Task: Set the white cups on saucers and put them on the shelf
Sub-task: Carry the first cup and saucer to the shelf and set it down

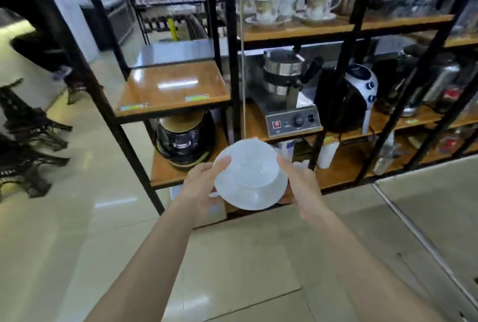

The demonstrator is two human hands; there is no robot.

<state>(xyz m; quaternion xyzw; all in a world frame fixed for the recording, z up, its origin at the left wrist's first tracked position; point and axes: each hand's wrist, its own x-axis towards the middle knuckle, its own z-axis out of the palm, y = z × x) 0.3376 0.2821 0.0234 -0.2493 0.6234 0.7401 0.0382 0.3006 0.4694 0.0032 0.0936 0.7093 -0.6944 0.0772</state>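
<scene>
A white cup (248,163) rests on a white saucer (254,196), and both hang in the air in front of the black-framed wooden shelf unit. My left hand (203,183) grips the saucer's left edge, its thumb lying against the cup's rim. My right hand (301,184) grips the right edge in the same way. The set tilts slightly towards me. Up and to the left is a bare wooden shelf board (172,88). Patterned cups on saucers (319,8) stand on the upper right shelf.
A black coffee pot (185,138) sits on the low left shelf. A steel waffle maker (289,94) and a black-and-white appliance (346,99) fill the middle right shelf. Black metal tower figures (23,140) stand on the tiled floor at left. A cardboard box edge (413,231) crosses bottom right.
</scene>
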